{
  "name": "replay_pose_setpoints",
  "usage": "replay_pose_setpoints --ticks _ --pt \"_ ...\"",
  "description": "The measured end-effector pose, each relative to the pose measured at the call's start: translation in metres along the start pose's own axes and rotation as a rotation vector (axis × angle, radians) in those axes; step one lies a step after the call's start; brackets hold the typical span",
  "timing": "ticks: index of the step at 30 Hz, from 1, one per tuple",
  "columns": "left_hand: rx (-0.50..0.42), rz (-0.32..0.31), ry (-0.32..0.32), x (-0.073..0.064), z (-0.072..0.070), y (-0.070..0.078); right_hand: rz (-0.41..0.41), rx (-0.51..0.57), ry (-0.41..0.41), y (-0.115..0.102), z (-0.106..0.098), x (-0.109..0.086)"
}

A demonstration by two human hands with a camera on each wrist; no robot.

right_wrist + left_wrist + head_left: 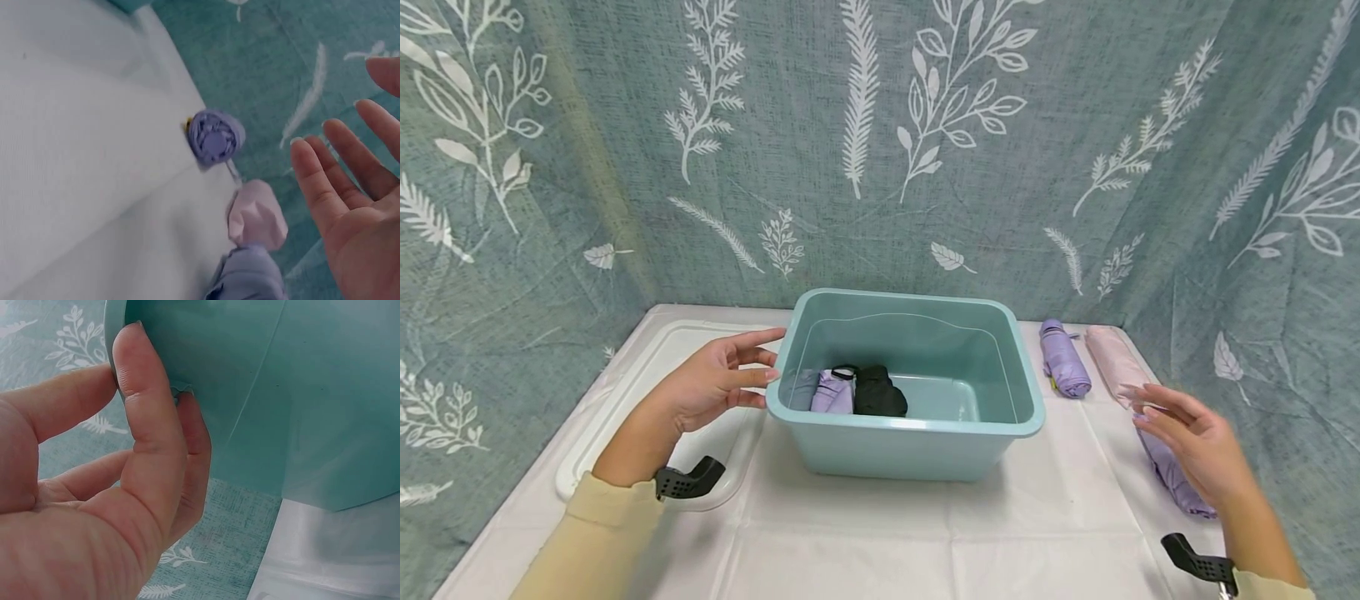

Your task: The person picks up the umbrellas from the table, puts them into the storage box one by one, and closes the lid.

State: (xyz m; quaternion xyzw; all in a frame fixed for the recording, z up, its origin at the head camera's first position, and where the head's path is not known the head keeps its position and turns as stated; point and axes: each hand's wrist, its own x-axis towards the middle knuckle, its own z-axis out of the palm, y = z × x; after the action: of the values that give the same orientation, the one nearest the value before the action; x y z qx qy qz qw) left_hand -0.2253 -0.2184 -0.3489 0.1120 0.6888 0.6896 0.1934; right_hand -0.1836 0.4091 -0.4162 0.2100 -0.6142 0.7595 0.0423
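My left hand [722, 379] is at the left rim of a teal plastic bin [910, 454], its fingertips touching the rim and the side just under it. Inside the bin, at its left end, lie a light purple folded umbrella [832, 393] and a black folded one [878, 393], side by side. Out to the right, my right hand [1195, 437] hovers with loosely bent fingers and holds nothing. In the head view it partly covers a purple folded umbrella [1176, 475]. Beyond it lie a pink folded umbrella [1112, 358] and another purple one [1064, 362].
A white lid [625, 417] lies flat at the left, partly behind my left forearm. White cloth [865, 542] covers the table. Patterned teal curtains [820, 167] hang around its back and sides.
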Motion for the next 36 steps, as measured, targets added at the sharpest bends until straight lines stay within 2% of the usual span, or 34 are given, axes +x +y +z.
replay_pose_setpoints --ticks 8,11,19,22,27,33,36 --pt "0.009 0.010 0.000 0.000 0.000 -0.001 0.099 -0.322 0.200 0.000 -0.021 -0.016" --pt "0.021 0.001 0.004 -0.001 0.001 -0.001 0.144 -0.408 0.270 -0.001 -0.030 -0.021" --pt "0.039 -0.005 0.008 -0.003 0.000 -0.002 0.362 -0.758 0.358 -0.001 -0.047 -0.030" --pt "0.038 -0.003 0.008 -0.003 -0.001 -0.002 0.423 -0.847 0.361 0.000 -0.050 -0.032" --pt "0.036 -0.006 0.008 -0.003 -0.001 -0.002 0.511 -0.914 0.320 0.001 -0.060 -0.031" --pt "0.044 -0.007 0.012 -0.002 -0.001 -0.001 0.644 -0.857 0.217 -0.004 -0.073 -0.026" --pt "0.039 -0.012 0.012 -0.003 -0.001 0.000 0.674 -0.835 0.193 -0.004 -0.077 -0.023"
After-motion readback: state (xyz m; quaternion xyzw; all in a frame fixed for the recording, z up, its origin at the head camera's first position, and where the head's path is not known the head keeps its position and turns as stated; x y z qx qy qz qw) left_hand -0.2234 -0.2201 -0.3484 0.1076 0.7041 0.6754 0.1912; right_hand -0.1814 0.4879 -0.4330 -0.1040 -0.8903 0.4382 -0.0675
